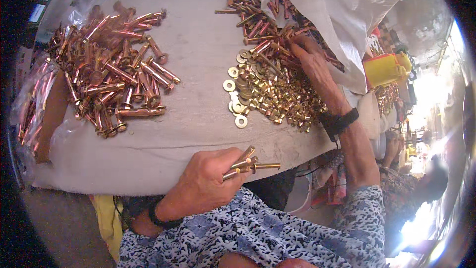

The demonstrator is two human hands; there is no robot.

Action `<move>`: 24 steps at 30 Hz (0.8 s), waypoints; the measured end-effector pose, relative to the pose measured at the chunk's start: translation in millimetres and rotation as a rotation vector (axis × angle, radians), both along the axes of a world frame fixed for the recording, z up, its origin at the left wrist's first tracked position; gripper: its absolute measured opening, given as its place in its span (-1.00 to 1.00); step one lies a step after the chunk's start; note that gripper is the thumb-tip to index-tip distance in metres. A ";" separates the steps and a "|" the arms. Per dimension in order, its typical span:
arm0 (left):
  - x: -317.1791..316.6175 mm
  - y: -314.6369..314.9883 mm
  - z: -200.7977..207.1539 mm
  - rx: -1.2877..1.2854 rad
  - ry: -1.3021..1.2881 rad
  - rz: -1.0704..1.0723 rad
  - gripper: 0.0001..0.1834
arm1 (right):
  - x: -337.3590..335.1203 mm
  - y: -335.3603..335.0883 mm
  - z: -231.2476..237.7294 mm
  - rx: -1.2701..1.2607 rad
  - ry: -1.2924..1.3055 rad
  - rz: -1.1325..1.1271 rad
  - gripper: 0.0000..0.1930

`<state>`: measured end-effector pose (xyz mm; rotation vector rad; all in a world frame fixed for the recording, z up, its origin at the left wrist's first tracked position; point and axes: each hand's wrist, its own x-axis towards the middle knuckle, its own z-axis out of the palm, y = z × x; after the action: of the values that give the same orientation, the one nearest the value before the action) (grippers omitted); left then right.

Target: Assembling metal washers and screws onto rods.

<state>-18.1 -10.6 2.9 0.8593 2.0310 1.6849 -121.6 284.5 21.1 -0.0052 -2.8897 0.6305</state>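
Note:
Just past the table's near edge, my left hand is closed round several brass-coloured threaded bolts, whose ends stick out to the right. My right hand reaches to the far right, its fingers bent down into a heap of loose bolts and reddish metal sleeves. What its fingertips grip, if anything, is hidden. Right below that hand lies a pile of small gold-coloured nuts. Flat round washers lie along the pile's left side, some stacked and leaning.
At the table's left is a large heap of copper-coloured sleeve anchors with nuts. Beside it stands a cardboard box with clear plastic and more anchors. A white plastic sack lies at the far right, near a yellow container. Another person is at right.

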 end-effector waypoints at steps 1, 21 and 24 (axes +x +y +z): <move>-0.1 -0.5 -0.4 -0.006 0.004 -0.004 -0.84 | -1.1 -3.9 4.9 -0.014 -0.025 0.003 -0.62; 6.7 5.7 6.0 -0.137 -0.108 0.165 -0.83 | 33.1 -9.0 21.9 -0.346 0.155 -0.024 -0.74; 6.9 8.4 10.8 -0.157 -0.095 0.199 -0.81 | 49.8 8.0 24.2 -0.236 0.262 -0.070 -0.73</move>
<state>-11.2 -2.2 13.7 0.5310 2.2092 1.6042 -71.8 292.5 45.3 -0.0517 -2.5393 0.8831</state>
